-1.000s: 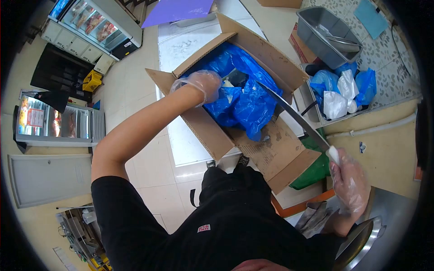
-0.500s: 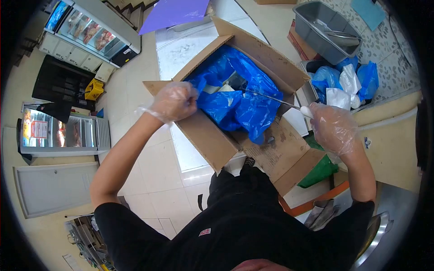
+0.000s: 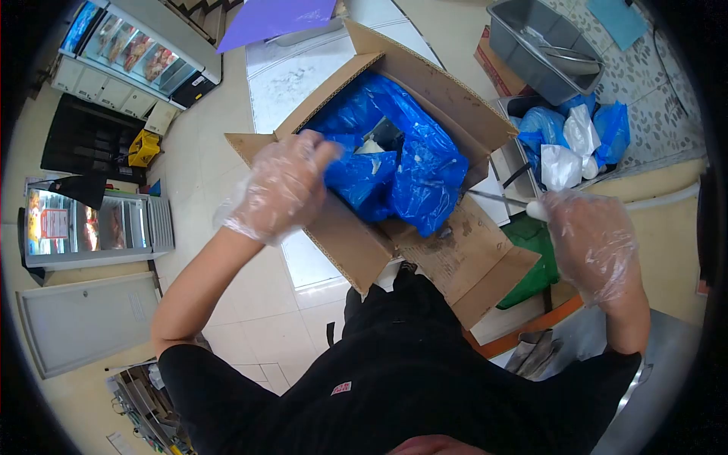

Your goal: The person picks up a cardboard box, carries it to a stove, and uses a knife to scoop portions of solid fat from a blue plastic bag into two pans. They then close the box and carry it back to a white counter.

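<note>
An open cardboard box (image 3: 356,239) stands before me, lined with a blue plastic bag (image 3: 431,178). Pale and dark contents show through the bag's opening; I cannot make out what they are. My left hand (image 3: 284,186), in a clear plastic glove, is at the box's left side, its fingers curled at the bag's edge and slightly blurred. In my gloved right hand (image 3: 591,239), right of the box, is a knife (image 3: 537,210) by its white handle. The thin blade points left toward the box, its tip beside the right flap.
A grey tub (image 3: 546,53) with metal items stands at the upper right, above blue and white plastic bags (image 3: 580,136). A purple board (image 3: 277,19) lies beyond the box. Glass-fronted fridges (image 3: 91,224) are at the left. A green bag (image 3: 531,262) sits below the right flap.
My right hand has drawn the knife out of the box, down and to the right. My left hand has shifted slightly downward at the bag's edge.
</note>
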Tool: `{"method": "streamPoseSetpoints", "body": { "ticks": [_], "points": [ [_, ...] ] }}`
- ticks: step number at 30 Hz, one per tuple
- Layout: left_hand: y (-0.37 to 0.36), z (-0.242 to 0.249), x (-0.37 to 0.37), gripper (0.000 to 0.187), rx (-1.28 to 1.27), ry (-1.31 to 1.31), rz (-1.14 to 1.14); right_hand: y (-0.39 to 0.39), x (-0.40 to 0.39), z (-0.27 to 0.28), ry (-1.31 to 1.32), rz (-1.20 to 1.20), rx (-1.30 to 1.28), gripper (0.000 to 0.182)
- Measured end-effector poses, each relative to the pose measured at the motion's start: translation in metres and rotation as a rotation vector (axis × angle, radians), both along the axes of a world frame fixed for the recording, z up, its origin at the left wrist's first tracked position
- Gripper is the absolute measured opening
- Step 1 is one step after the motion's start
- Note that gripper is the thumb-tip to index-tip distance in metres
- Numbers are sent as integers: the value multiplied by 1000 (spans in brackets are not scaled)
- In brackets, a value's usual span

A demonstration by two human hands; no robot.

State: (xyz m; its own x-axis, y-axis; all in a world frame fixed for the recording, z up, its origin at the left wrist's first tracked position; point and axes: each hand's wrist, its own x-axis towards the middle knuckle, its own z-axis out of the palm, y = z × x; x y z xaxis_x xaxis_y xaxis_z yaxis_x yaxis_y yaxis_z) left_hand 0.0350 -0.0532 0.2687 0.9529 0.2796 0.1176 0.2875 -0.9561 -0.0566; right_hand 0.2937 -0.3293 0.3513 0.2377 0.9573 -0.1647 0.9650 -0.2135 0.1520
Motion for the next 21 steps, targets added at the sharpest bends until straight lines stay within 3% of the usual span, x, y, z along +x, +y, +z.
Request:
{"method": "streamPoseSetpoints", "body": {
  "ticks": [2, 8, 11, 14, 17, 21],
  "points": [
    [-12, 3, 6, 57, 36, 184, -49, -6, 4, -3, -15, -26, 13, 9],
    [-5, -10, 31, 40, 190, 338, -147, -17, 6, -13, 2, -100, -103, 11],
    [11, -16, 40, 28, 148, 215, -309, -30, 11, -20, 24, -119, -57, 15],
    [25, -17, 40, 21, 28, 201, -339, -41, 15, -19, -10, -108, -3, 16],
    [43, -39, 27, 18, -452, 269, -254, -47, 20, -15, -48, -55, 56, 23],
    [32, -17, 11, 15, -418, 328, -356, -46, 13, 2, -99, -8, 155, 35]
  ]
}}
